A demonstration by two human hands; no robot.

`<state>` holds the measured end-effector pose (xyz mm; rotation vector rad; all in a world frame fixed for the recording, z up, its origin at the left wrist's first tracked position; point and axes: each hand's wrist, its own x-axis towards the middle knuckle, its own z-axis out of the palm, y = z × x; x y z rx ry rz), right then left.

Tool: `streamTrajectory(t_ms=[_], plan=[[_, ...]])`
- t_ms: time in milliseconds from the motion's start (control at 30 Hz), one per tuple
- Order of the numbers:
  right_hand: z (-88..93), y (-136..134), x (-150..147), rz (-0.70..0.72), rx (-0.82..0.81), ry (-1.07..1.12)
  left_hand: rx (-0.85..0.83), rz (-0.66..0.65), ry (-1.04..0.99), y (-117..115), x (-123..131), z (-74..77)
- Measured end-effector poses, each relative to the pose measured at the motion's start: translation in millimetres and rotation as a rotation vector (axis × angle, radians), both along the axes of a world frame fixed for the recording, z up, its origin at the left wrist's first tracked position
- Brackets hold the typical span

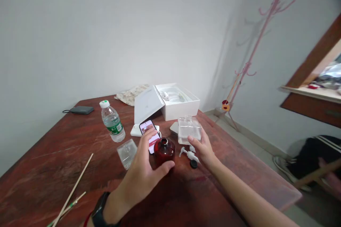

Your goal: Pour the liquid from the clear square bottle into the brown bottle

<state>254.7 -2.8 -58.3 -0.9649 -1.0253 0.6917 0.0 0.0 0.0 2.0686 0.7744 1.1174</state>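
Note:
My right hand (pixel 204 147) grips a clear square bottle (pixel 188 130) from its right side, thumb across the front, and keeps it above the table. Its short neck has no cap on it. Around the left side of a dark red-brown glass bottle (pixel 164 150), my left hand (pixel 145 170) is spread, fingers apart. The left thumb lies before the lower front of that bottle; whether it presses on the glass I cannot tell. The brown bottle stands upright with its mouth uncovered. Below my right hand lie a white pump head (pixel 189 154) and a black cap (pixel 193 164).
Behind are a phone (pixel 149 134), an open white box (pixel 182 110) and a cloth (pixel 130 95). Leftward stand a water bottle (pixel 113 124), another clear square container (pixel 127 153), a grey power bank (pixel 83 110) and thin wooden sticks (pixel 76 186). A pink coat rack (pixel 255 48) leans by the wall.

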Motion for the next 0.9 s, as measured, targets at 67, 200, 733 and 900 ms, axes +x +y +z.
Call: streamTrajectory(t_ms=[67, 200, 733, 900], plan=[[-3.2, -0.8, 2.2, 0.0, -0.006, -0.021, -0.066, -0.005, 0.045, -0.8, 8.5, -21.8], [-7.3, -0.8, 5.4, 0.0, 0.002, -0.019, -0.147, 0.014, 0.052, -3.3, 13.9, -40.6], [-20.4, 4.4, 14.9, -0.005, -0.007, 0.095, -0.27, -0.075, 0.075, -48.6, -40.3, -60.6], [-21.8, 0.5, 11.2, -0.051, -0.045, 0.113, -0.059, 0.142, -0.085, -45.4, -64.8, -76.5]])
